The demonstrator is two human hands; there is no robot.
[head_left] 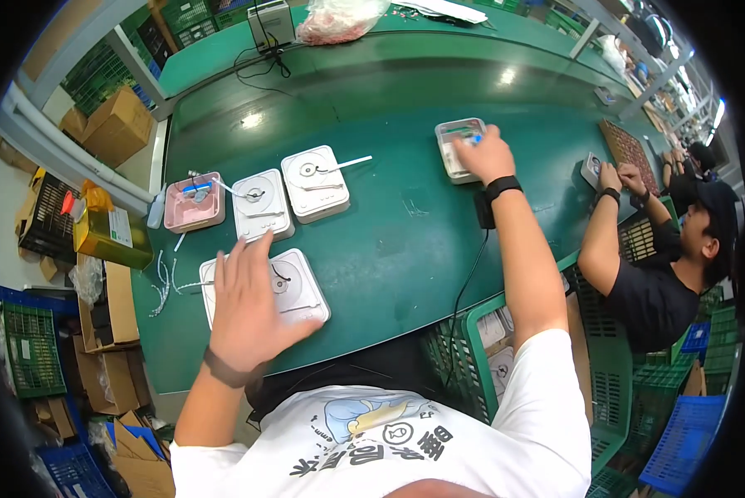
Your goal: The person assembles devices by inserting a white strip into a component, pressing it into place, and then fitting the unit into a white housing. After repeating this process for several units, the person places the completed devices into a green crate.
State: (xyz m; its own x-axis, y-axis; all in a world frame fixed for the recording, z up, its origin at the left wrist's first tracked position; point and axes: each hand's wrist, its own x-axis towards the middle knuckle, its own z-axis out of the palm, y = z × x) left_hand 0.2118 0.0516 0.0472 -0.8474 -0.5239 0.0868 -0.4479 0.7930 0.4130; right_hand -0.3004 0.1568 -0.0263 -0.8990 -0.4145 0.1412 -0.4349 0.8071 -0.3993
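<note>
My left hand lies over a white square unit with a round disc and a small arm on its lid. Its fingers are stretched out and spread, and it hides much of that unit. Farther off, my right hand is closed at the right rim of an open light plastic box. The thumb reaches over the inside, where a blue piece and pale parts show; some fingertips are hidden. Two more white units, one beside the other, stand beyond my left hand, with wires and white strips on top.
A pink open box with loose parts stands at the left, near white cords and a yellow-green can. A black cable hangs below my right wrist. Green crates flank me at the right. A co-worker handles a small item there.
</note>
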